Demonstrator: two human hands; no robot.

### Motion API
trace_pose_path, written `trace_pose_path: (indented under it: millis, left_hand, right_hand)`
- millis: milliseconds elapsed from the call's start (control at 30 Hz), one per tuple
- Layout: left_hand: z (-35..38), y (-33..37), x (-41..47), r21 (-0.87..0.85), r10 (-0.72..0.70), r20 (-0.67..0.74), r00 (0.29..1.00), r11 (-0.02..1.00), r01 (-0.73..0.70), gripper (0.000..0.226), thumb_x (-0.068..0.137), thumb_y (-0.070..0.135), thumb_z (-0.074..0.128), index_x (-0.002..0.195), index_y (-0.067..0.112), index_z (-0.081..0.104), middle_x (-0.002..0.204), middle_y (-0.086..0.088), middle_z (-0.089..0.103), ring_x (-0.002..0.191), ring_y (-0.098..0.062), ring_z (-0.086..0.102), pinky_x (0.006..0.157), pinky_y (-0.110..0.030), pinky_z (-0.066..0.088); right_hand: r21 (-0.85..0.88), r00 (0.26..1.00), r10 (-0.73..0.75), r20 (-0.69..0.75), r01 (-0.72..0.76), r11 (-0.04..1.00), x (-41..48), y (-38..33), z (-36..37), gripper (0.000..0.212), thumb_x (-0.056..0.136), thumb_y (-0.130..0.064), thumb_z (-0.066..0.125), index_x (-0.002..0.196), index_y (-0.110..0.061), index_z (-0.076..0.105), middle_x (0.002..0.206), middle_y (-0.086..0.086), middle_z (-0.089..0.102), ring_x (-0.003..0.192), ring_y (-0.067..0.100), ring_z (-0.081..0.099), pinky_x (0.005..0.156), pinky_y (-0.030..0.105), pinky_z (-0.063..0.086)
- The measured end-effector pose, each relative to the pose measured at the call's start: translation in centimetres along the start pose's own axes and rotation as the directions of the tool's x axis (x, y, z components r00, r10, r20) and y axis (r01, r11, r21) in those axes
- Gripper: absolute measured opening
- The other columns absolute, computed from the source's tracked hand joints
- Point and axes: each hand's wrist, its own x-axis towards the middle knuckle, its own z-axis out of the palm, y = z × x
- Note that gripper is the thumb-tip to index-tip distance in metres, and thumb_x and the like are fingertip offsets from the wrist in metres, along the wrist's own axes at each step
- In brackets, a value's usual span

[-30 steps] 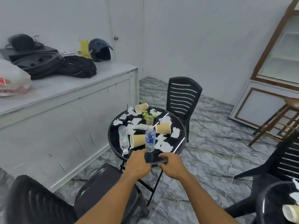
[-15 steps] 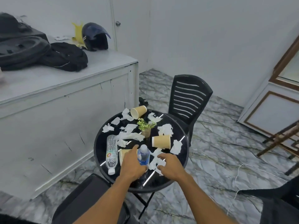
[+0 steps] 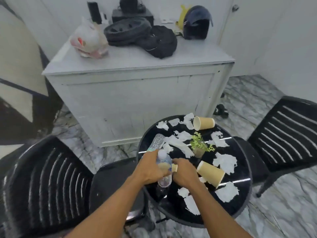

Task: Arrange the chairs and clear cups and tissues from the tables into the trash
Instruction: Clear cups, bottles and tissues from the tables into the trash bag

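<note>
The person's left hand (image 3: pixel 151 168) is wrapped round a clear plastic water bottle (image 3: pixel 164 176), held nearly upright over the near-left part of the round black glass counter (image 3: pixel 238 208); I cannot tell if its bottom touches the top. Right beside it the right hand (image 3: pixel 184 173) has its fingers bent over the end of a tan paper cup (image 3: pixel 174 168) that lies on its side against the bottle. A second tan cup (image 3: pixel 210 175) lies on its side just right of that hand, and a third tan cup (image 3: pixel 204 123) lies at the far edge. Bits of torn white tissue (image 3: pixel 224 163) are scattered all over the black top. A small green plant in a glass pot (image 3: pixel 199 147) stands in the middle, and another clear bottle (image 3: pixel 158 142) lies flat behind the left hand. One black plastic chair (image 3: pixel 46 182) is left of the round counter and another black chair (image 3: pixel 288 134) is right of it, both on a grey marble floor (image 3: pixel 243 100). Behind stands a big white counter (image 3: pixel 137 93) with a dark helmet (image 3: pixel 197 23), a black bag (image 3: pixel 160 42), a black tyre (image 3: pixel 127 30) and a full white plastic bag (image 3: pixel 89 40) on top.
</note>
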Motion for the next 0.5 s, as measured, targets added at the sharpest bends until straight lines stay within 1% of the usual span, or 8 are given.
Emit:
trace_pose_path:
  millis: [67,133,167,200,300,367,433,500]
  left_hand:
    - [-3.4,-1.1,-1.2,0.021,-0.048,-0.084,0.995,0.999,0.050,0.042,0.053,0.046,0.081,0.087,0.038,0.058,0.080,0.017,0.067,0.071,-0.002,0.064,0.060,-0.022,0.053]
    - [-7.4,-2.5,-3.1,0.024,-0.101,-0.185,0.978,0.994,0.108,0.041,0.053,0.043,0.081,0.086,0.038,0.058,0.079,0.019,0.066,0.070,0.001,0.061,0.057,-0.016,0.048]
    - [-9.4,-3.2,-4.2,0.022,-0.128,-0.245,0.961,0.990,0.138,0.040,0.052,0.042,0.080,0.085,0.037,0.058,0.078,0.019,0.066,0.070,0.001,0.061,0.058,-0.017,0.049]
    - [-11.5,-3.9,-5.4,0.019,-0.155,-0.309,0.938,0.985,0.169,0.039,0.052,0.042,0.080,0.083,0.037,0.058,0.077,0.018,0.066,0.071,0.001,0.062,0.061,-0.021,0.052]
    - [-17.9,-6.0,-9.8,-0.037,-0.224,-0.501,0.836,0.971,0.238,0.039,0.055,0.039,0.081,0.088,0.036,0.063,0.083,0.014,0.070,0.079,-0.006,0.067,0.072,-0.036,0.058]
    - [-22.0,-7.3,-13.1,-0.064,-0.231,-0.619,0.751,0.967,0.245,0.043,0.056,0.036,0.085,0.092,0.035,0.063,0.087,0.014,0.071,0.083,-0.010,0.068,0.077,-0.039,0.059]
    - [-25.8,-8.8,-16.5,-0.056,-0.214,-0.722,0.658,0.966,0.253,0.051,0.054,0.036,0.090,0.097,0.034,0.062,0.092,0.013,0.070,0.087,-0.013,0.067,0.079,-0.038,0.058]
    - [-29.1,-10.7,-20.2,-0.067,-0.210,-0.782,0.587,0.964,0.256,0.055,0.055,0.036,0.092,0.102,0.034,0.063,0.095,0.012,0.070,0.088,-0.012,0.067,0.080,-0.034,0.058]
  right_hand:
    - [-0.018,0.995,-0.088,0.050,0.089,0.996,1.4,-3.3,0.4,0.032,0.071,-0.025,0.061,0.102,-0.025,0.069,0.101,0.000,0.072,0.098,0.025,0.066,0.077,0.034,0.053]
    - [-0.003,0.978,-0.187,0.095,0.188,0.982,2.4,-7.2,1.2,0.023,0.071,-0.028,0.057,0.091,-0.025,0.068,0.091,-0.001,0.072,0.088,0.025,0.067,0.074,0.035,0.055]
    - [-0.002,0.964,-0.239,0.118,0.241,0.971,2.8,-9.2,1.8,0.023,0.072,-0.025,0.056,0.092,-0.025,0.067,0.091,0.000,0.072,0.088,0.025,0.067,0.074,0.036,0.055]
    - [-0.009,0.947,-0.289,0.140,0.293,0.956,3.2,-11.3,2.5,0.027,0.072,-0.021,0.056,0.097,-0.026,0.068,0.096,0.000,0.072,0.093,0.026,0.067,0.077,0.037,0.055]
    - [-0.024,0.892,-0.408,0.193,0.420,0.907,3.7,-18.3,4.9,0.051,0.072,-0.015,0.060,0.122,-0.026,0.065,0.121,0.001,0.068,0.114,0.025,0.062,0.092,0.034,0.051]
    - [-0.005,0.845,-0.487,0.220,0.500,0.866,3.3,-23.4,6.9,0.054,0.071,-0.014,0.061,0.124,-0.028,0.064,0.124,0.001,0.068,0.116,0.025,0.061,0.095,0.034,0.051]
    - [0.002,0.787,-0.570,0.237,0.586,0.810,2.6,-28.8,8.8,0.053,0.071,-0.015,0.063,0.124,-0.026,0.064,0.123,0.001,0.068,0.115,0.024,0.062,0.096,0.034,0.050]
    - [0.001,0.728,-0.644,0.237,0.662,0.749,1.4,-34.2,10.8,0.051,0.071,-0.014,0.063,0.120,-0.026,0.065,0.118,0.000,0.070,0.110,0.023,0.064,0.092,0.035,0.052]
